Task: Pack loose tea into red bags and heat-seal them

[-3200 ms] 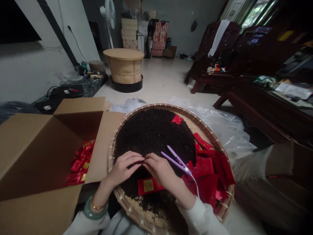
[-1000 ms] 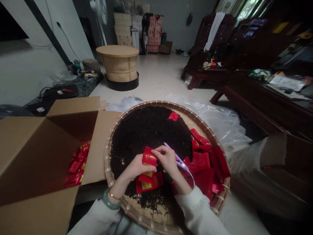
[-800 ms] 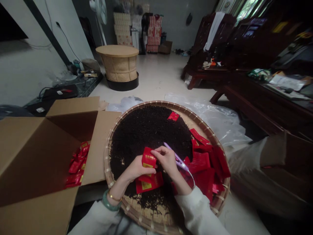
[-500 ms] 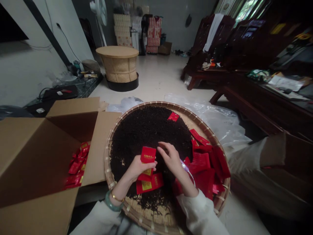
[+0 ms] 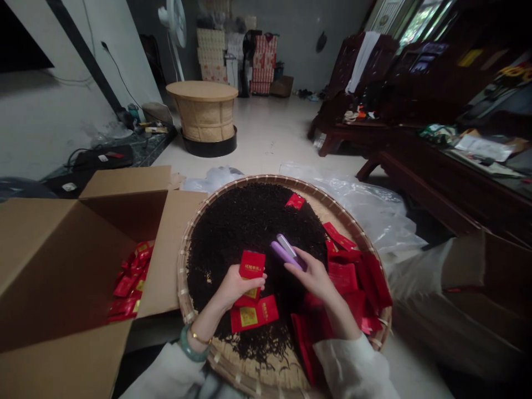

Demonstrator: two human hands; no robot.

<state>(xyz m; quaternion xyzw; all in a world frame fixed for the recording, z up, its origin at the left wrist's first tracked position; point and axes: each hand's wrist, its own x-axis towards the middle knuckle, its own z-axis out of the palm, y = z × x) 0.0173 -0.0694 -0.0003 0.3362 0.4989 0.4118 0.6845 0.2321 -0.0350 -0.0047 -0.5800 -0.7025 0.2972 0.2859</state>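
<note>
My left hand [image 5: 240, 287] is closed around a red packet [image 5: 252, 262] with gold print, held upright over the basket. In my right hand [image 5: 312, 272] is a purple flat iron [image 5: 285, 253], its two plates slightly apart and pointing toward the packet's upper right. Both hands are above a round woven bamboo tray [image 5: 194, 224] that holds a broad heap of dark, loose tea leaves [image 5: 249, 216]. Just below my left hand, another red packet [image 5: 262, 313] lies flat on the leaves. A small red packet [image 5: 295, 201] rests at the heap's far side.
Many red packets [image 5: 343, 277] are piled at the tray's right side. On the left stands an open cardboard box [image 5: 166, 249] with several filled red packets [image 5: 132, 282] inside. Plastic sheeting [image 5: 366, 202] lies behind the tray. A dark wooden table [image 5: 432, 183] stands at right.
My right hand first worked at the packet's top edge, then let go and moved right. It has now picked up the flat iron. My left hand keeps holding the packet.
</note>
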